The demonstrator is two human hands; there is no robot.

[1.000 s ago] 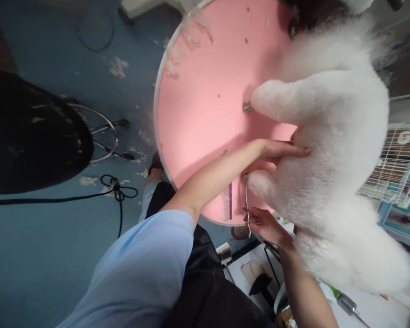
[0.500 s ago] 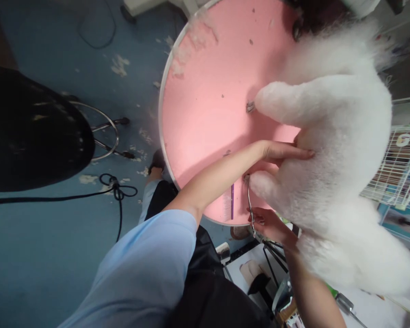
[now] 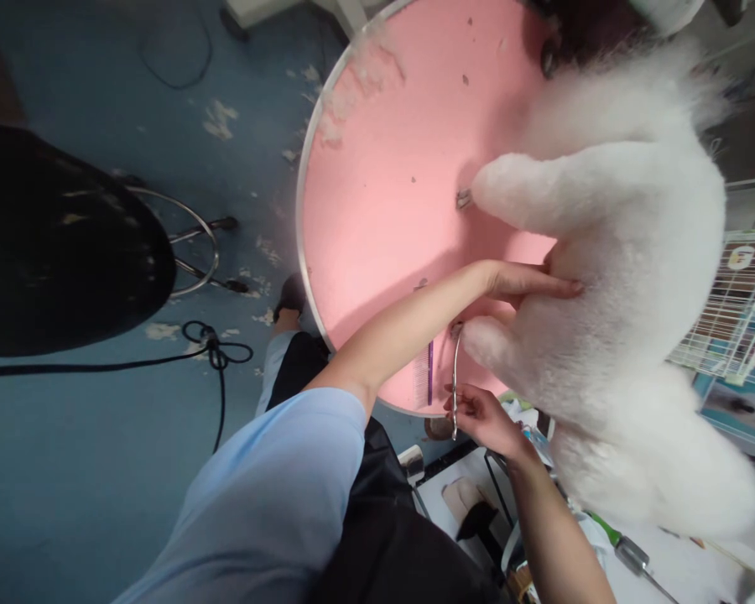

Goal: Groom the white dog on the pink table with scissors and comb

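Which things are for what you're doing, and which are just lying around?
Seem part of the job:
white fluffy animal, touched by the left hand
scissors, in the right hand
pink table
purple comb, probably, though not held

Seem just lying about:
black cord
white tufts on the floor
green-handled tool

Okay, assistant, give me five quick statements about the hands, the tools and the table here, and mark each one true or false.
1. The right hand is holding the scissors. True.
2. The left hand is holding the comb. False: it is against the white-furred animal, and the comb lies on the table.
3. The scissors reach toward a foot of the animal. True.
4. The tabletop is green. False: it is pink; the floor is blue.
5. Loose pale tufts lie on the floor. True.
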